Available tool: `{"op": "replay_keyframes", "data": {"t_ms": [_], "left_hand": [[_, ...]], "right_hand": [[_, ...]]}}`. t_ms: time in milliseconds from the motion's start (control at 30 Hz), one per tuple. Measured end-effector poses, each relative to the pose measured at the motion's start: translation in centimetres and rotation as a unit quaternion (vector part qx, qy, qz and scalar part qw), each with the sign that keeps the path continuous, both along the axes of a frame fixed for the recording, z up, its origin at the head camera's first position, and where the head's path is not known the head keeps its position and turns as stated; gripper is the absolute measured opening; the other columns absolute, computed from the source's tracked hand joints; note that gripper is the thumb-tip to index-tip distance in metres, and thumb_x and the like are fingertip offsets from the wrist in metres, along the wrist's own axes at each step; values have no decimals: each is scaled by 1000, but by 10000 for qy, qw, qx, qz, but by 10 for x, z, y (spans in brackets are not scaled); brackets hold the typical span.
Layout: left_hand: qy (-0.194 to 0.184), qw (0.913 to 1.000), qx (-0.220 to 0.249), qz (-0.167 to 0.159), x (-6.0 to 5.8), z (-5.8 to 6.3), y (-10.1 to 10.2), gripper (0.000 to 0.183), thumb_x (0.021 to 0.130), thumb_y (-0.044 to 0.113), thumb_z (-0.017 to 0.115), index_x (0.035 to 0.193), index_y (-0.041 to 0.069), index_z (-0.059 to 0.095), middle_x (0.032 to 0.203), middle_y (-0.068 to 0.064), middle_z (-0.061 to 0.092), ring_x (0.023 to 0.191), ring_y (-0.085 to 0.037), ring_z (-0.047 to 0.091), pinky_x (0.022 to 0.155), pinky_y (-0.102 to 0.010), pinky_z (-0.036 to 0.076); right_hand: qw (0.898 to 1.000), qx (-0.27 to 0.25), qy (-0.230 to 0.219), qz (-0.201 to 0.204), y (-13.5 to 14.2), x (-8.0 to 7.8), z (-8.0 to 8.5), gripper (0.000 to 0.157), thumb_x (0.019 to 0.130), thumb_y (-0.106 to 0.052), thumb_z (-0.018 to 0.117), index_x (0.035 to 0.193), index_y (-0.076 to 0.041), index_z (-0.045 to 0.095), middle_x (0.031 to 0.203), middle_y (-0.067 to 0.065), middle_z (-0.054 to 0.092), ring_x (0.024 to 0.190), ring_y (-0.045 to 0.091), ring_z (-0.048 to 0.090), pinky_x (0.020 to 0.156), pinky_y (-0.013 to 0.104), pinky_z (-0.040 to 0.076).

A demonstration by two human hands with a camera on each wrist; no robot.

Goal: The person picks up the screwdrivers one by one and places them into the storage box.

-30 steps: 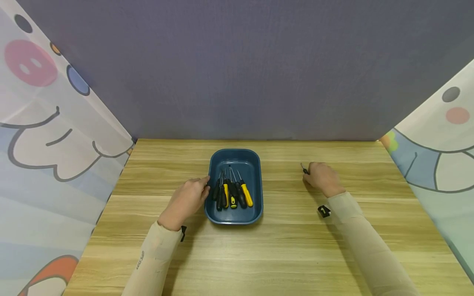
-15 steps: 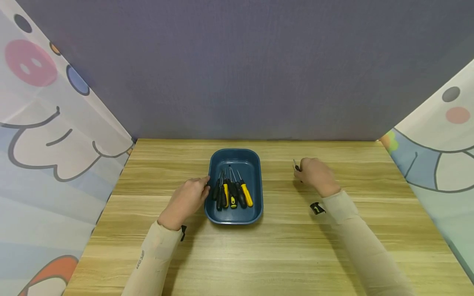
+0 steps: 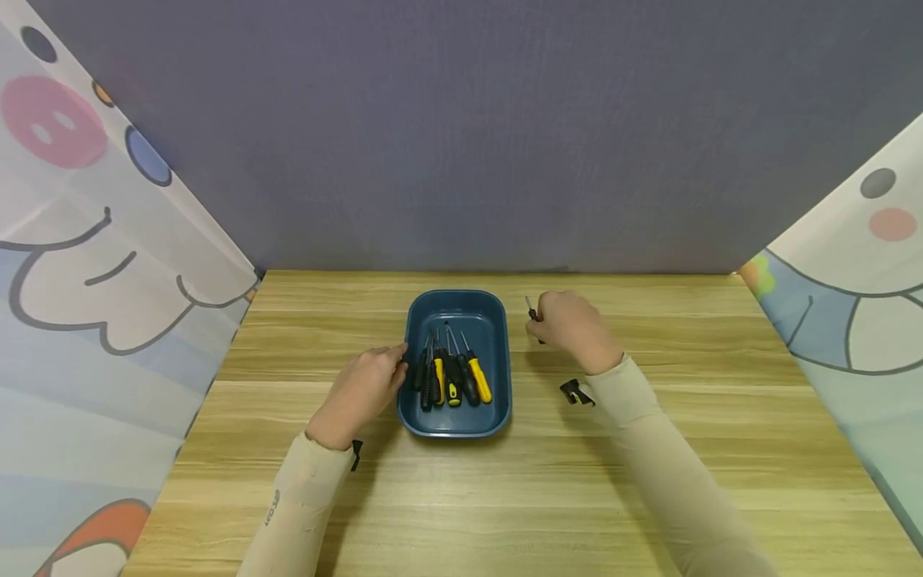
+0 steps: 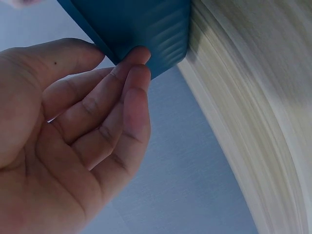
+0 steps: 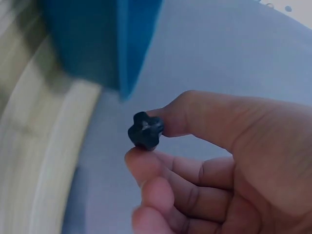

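Observation:
A dark blue tray (image 3: 457,423) rests on the wooden table with several screwdrivers in it, most black-handled. One with a plain yellow handle (image 3: 480,381) lies on the right of the pile. My left hand (image 3: 360,393) grips the tray's left rim, thumb over the edge and fingers bent against the outer wall in the left wrist view. Right of the tray, my right hand (image 3: 574,324) pinches a small screwdriver (image 3: 533,314) between thumb and fingers, its shank pointing away from me. In the right wrist view, the fluted black handle end (image 5: 145,130) faces the camera.
The wooden table (image 3: 447,513) runs back to a grey-blue partition (image 3: 505,144). Printed cartoon cloths hang at the left (image 3: 65,264) and right (image 3: 865,264). A black strap (image 3: 577,393) hangs under the right wrist.
My right hand has moved left toward the tray, carrying the small screwdriver. My left hand keeps its grip on the rim, and the tray has stayed in place.

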State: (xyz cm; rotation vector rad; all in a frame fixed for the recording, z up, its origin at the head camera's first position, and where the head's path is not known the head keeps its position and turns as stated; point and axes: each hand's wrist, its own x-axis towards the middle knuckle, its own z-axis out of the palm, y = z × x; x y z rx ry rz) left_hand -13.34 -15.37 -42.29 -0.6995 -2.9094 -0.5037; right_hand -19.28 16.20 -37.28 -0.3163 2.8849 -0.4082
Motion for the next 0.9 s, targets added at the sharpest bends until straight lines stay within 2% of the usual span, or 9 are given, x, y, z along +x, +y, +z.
{"op": "replay_keyframes", "data": {"t_ms": [267,467,633,900], "left_hand": [[14,10000,-6,24,0,0,-1,33,95,5,67,125,-8,66,108,-22,71,72,-21,64,58,-33,52],[11,10000,-11,14,-1,-1,-1,34,95,6,67,125,-8,65,111,-22,70,76,-24,67,59,-34,53],[-17,10000,5,14,-2,-1,-1,33,95,6,67,125,-8,65,109,-22,70,76,-23,67,60,-34,54],[-65,10000,10,0,-2,-1,-2,33,96,6,67,125,-8,65,108,-22,70,76,-24,67,61,-35,54]], "right_hand": [[9989,-306,49,347,-50,1,8,50,91,-21,66,49,-18,38,46,-8,28,41,8,26,42,23,23],[9969,-461,-60,634,-84,2,3,51,92,-20,67,49,-16,39,44,-7,27,38,8,27,41,22,27],[9948,-552,-280,808,-107,3,-6,45,94,-20,69,54,-14,48,45,-5,37,37,10,42,40,23,37],[9950,-64,-455,890,-132,5,-27,31,92,-27,73,68,-12,61,63,1,55,54,15,55,50,28,46]]}}
